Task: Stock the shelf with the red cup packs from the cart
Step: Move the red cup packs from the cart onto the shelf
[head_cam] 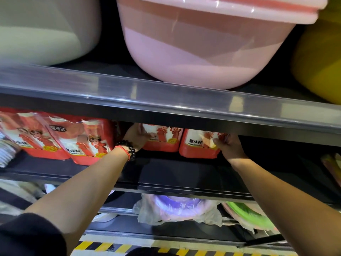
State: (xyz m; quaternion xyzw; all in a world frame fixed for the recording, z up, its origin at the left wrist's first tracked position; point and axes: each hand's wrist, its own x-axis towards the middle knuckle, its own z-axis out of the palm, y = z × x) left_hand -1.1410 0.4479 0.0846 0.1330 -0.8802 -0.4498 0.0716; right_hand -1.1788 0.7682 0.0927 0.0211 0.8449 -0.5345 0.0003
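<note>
Both arms reach into the middle dark metal shelf (166, 174). The left hand (135, 136), wearing a black bead bracelet and a red cord at the wrist, is laid against the left side of a red plastic-wrapped cup pack with cartoon figures (160, 140). The right hand (230, 146) grips the right edge of the adjoining red cup pack (198, 145), thumb curled onto its front face. How the left fingers lie is uncertain; their tips pass behind the pack and under the shelf lip.

Judgement: the two packs, touching side by side, are bracketed between the hands to be pushed far back and squared as a pair.

To the left, two more red cup packs (73, 139) lean tilted at the shelf front. A gap separates them from the held pair.

Obstructions: the grey price rail of the upper shelf (184, 102) overhangs and hides the pack tops. Clearance above appears tight. The upper shelf carries a large pink plastic tub (203, 48), a white basin (36, 28) to the left and a yellow container (321, 61) to the right. Below, bagged plastic ware (177, 209) fills the lower shelf. The cart is out of view.
</note>
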